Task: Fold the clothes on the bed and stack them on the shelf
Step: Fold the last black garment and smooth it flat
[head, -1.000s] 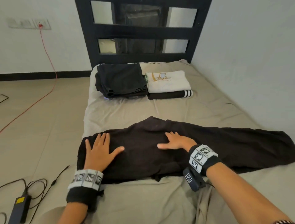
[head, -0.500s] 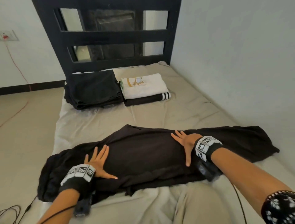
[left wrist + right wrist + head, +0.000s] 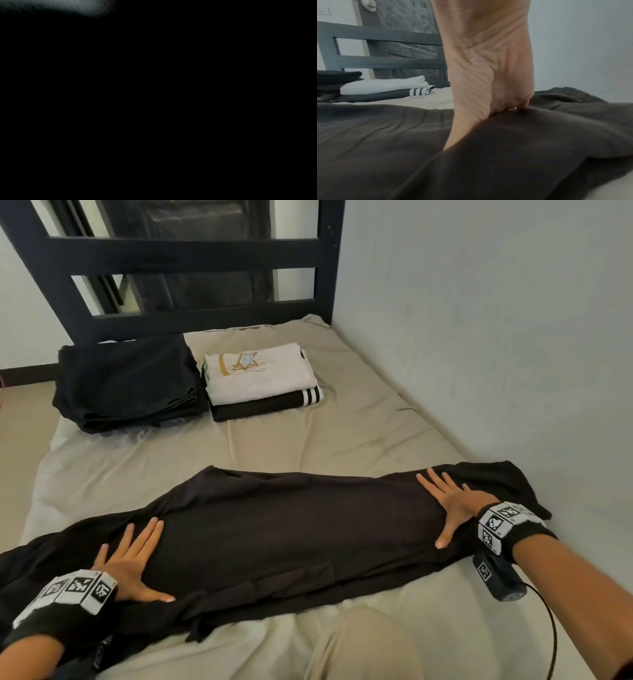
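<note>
Soft, even daylight is filling the room, and nothing is throwing a hard shadow; the pale wall (image 3: 496, 337) is glowing a flat grey-blue without glare. The head view is staying fairly sharp, though its wide lens is bending the dark headboard (image 3: 178, 261) outward near the edges. The black garment (image 3: 291, 525) is swallowing light, so its folds are barely reading. The left wrist view is sitting almost wholly black, with only a grainy, smeared grey patch showing in its top left corner. In the right wrist view the right hand (image 3: 488, 60) is looming close and slightly soft, and the cloth nearest the lens is blurring.
</note>
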`<act>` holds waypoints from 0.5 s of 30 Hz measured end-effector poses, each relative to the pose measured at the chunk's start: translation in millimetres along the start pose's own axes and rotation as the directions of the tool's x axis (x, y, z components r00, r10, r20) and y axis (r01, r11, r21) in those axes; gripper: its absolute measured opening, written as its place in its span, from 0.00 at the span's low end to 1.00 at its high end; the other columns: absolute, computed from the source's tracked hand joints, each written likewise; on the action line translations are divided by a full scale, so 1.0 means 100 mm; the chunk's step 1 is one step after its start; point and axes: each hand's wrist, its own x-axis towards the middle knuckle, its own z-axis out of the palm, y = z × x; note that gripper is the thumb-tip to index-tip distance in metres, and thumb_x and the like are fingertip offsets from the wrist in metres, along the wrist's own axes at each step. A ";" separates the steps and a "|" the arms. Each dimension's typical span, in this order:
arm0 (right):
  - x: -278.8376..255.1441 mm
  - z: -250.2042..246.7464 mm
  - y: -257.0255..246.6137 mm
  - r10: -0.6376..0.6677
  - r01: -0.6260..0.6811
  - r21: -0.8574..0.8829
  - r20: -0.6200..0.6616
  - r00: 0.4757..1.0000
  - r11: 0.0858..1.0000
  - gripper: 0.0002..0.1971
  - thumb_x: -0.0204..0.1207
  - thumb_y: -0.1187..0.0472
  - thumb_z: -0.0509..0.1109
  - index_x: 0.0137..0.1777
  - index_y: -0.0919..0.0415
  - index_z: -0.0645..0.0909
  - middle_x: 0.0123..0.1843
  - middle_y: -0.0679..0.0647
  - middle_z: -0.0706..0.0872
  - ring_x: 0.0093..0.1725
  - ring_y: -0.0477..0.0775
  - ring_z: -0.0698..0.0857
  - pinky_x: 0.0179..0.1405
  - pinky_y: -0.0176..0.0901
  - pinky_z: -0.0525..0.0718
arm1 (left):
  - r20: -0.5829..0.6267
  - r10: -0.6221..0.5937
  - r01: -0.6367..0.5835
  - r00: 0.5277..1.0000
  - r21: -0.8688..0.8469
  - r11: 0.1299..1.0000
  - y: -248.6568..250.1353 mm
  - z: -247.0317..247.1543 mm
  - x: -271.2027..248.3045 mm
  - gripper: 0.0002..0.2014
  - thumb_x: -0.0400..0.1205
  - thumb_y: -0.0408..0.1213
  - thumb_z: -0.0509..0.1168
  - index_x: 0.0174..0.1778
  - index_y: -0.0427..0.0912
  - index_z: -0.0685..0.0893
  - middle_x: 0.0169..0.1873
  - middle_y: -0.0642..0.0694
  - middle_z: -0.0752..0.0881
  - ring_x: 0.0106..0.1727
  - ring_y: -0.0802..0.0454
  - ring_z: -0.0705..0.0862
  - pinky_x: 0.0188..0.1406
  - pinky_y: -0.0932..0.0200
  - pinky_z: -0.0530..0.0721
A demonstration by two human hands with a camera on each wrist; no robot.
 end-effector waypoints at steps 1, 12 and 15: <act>0.02 0.00 0.07 0.000 0.000 0.004 -0.004 1.000 1.000 0.90 0.18 0.21 0.72 0.79 0.45 0.19 0.80 0.50 0.18 0.82 0.60 0.26 0.79 0.71 0.37 | -0.006 -0.002 0.002 1.000 -0.003 1.000 0.00 0.01 0.01 0.79 0.31 0.89 0.49 0.70 0.54 0.17 0.77 0.55 0.21 0.82 0.42 0.29 0.80 0.32 0.43; 0.06 0.06 0.75 0.125 -0.117 0.123 -0.061 0.990 0.985 0.90 0.18 0.17 0.69 0.80 0.45 0.21 0.81 0.53 0.20 0.82 0.63 0.28 0.79 0.73 0.40 | -0.071 -0.056 0.055 0.996 -0.018 0.998 -0.05 0.13 0.19 0.72 0.52 0.79 0.68 0.70 0.56 0.18 0.77 0.57 0.23 0.83 0.42 0.30 0.81 0.34 0.45; 0.05 0.16 0.87 0.237 -0.220 0.146 -0.109 0.965 0.964 0.90 0.17 0.14 0.64 0.81 0.44 0.22 0.83 0.55 0.24 0.83 0.67 0.31 0.79 0.73 0.42 | -0.085 -0.048 0.045 0.995 -0.035 0.998 -0.04 0.14 0.18 0.71 0.56 0.77 0.70 0.71 0.56 0.20 0.78 0.55 0.24 0.83 0.42 0.31 0.81 0.34 0.44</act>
